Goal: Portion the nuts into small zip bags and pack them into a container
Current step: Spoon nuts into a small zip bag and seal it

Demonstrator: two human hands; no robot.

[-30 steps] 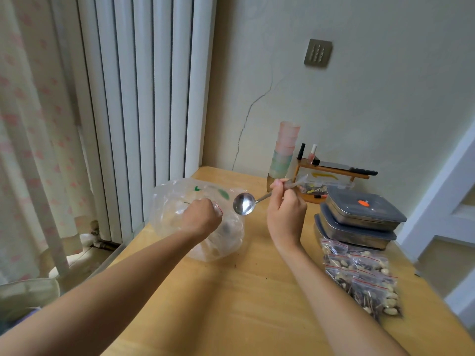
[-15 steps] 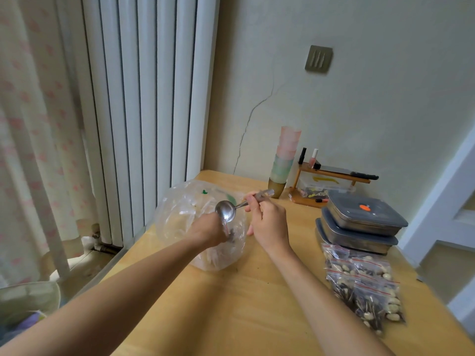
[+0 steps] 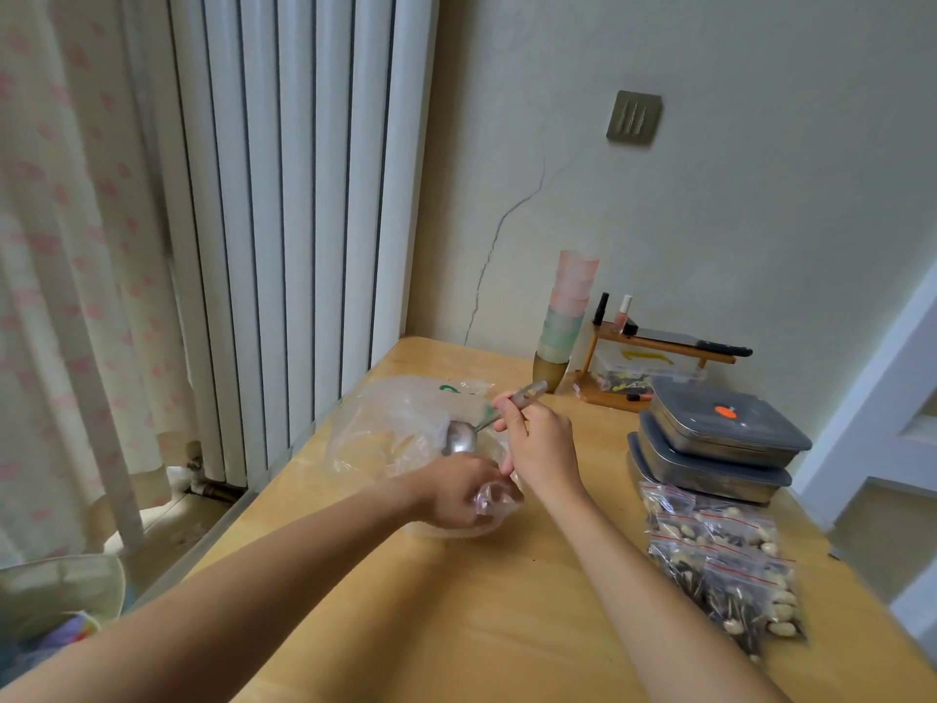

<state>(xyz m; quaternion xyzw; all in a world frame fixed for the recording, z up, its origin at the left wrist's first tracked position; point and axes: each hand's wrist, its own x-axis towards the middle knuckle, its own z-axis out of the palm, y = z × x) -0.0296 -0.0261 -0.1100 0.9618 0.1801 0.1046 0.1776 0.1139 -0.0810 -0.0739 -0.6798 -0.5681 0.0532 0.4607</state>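
A big clear plastic bag [image 3: 395, 428] lies on the wooden table [image 3: 507, 616] near the radiator. My left hand [image 3: 456, 492] grips crumpled clear plastic at the bag's near side. My right hand [image 3: 540, 443] holds a metal spoon [image 3: 461, 437] by its handle, the bowl tipped down at the bag, just above my left hand. Several small zip bags [image 3: 720, 565] filled with nuts and seeds lie in a pile at the right. Behind them stand stacked grey lidded metal containers [image 3: 720, 438].
A stack of pastel cups [image 3: 565, 317] and a small wooden rack [image 3: 654, 362] with little bottles stand against the back wall. A white radiator [image 3: 284, 220] and a curtain [image 3: 66, 246] run along the table's left side.
My right hand has brought the spoon leftward and down from above the table to the bag. My left hand has slid nearer along the bag and grips its plastic.
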